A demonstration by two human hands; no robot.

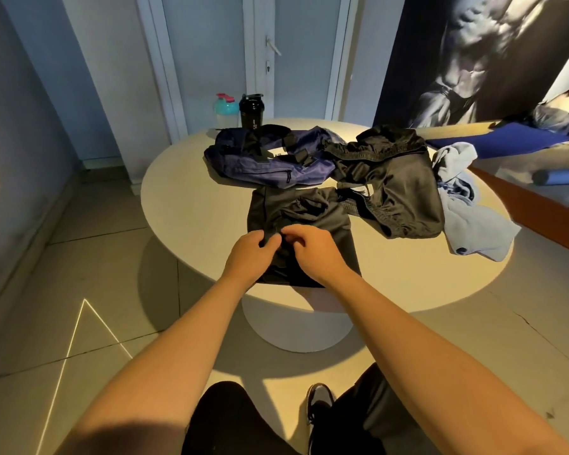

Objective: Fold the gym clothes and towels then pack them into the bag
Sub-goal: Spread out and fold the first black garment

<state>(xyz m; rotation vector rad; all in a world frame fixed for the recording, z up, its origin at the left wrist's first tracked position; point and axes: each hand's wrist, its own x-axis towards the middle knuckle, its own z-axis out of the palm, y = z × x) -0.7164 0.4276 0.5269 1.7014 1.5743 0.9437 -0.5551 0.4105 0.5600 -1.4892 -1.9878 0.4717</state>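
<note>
A black garment [309, 218] lies flat at the near edge of the round white table [191, 205]. My left hand [250, 252] and my right hand [309, 251] sit close together on its middle, fingers curled and pinching the fabric. Behind it lies a navy gym bag [276, 165] with black straps. To the right is a crumpled pile of black shorts [395, 188]. A light blue towel [470, 215] lies bunched at the table's right side.
A teal bottle [226, 110] and a black shaker bottle [251, 111] stand at the table's far edge. A bench with a blue mat [513, 139] runs along the right. A white door is behind the table, tiled floor all around.
</note>
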